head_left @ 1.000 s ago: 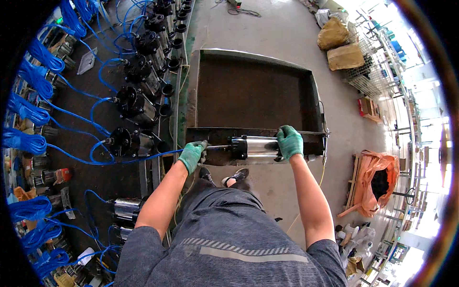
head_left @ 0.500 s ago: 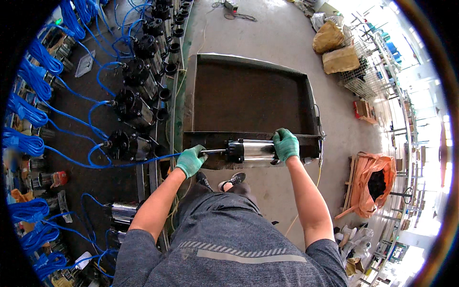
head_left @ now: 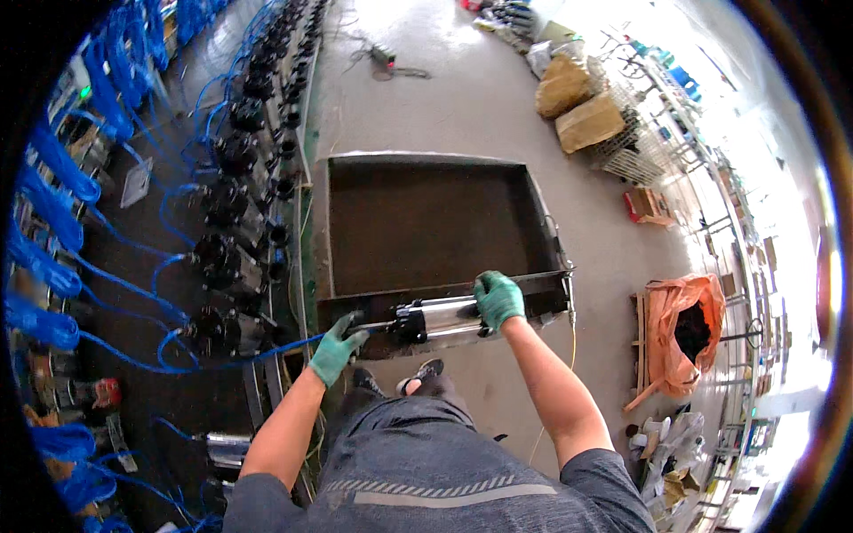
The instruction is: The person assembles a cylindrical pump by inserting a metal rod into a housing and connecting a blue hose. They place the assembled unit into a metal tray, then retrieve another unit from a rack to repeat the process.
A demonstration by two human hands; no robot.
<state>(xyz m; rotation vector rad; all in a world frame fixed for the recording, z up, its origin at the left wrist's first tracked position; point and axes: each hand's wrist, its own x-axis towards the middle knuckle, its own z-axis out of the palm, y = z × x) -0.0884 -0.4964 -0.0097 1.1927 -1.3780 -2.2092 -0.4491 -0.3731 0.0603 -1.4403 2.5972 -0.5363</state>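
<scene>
A submersible pump [head_left: 437, 319] with a shiny steel barrel and black ends lies crosswise at the near edge of a large dark metal trough [head_left: 426, 222]. My right hand [head_left: 499, 300], in a green glove, is wrapped over the barrel's right end. A thin grey rod-like piece sticks out of the pump's left end. Beside that piece is my gloved left hand [head_left: 336, 348], its thumb and fingers apart. A blue cable [head_left: 267, 354] runs from near my left hand toward the pumps on the left. My right palm is hidden from view.
A long row of similar upright pumps [head_left: 229, 266] with blue cables lines the left side. Coiled blue cable [head_left: 44, 262] lies beyond it. To the right are an orange sack [head_left: 662, 342], a cardboard box [head_left: 591, 122] and a wire cage [head_left: 633, 164].
My left hand has loosened from the rod-like piece, its fingers spreading. My right hand stays on the pump. The whole view has shifted, with the trough now lower and further left.
</scene>
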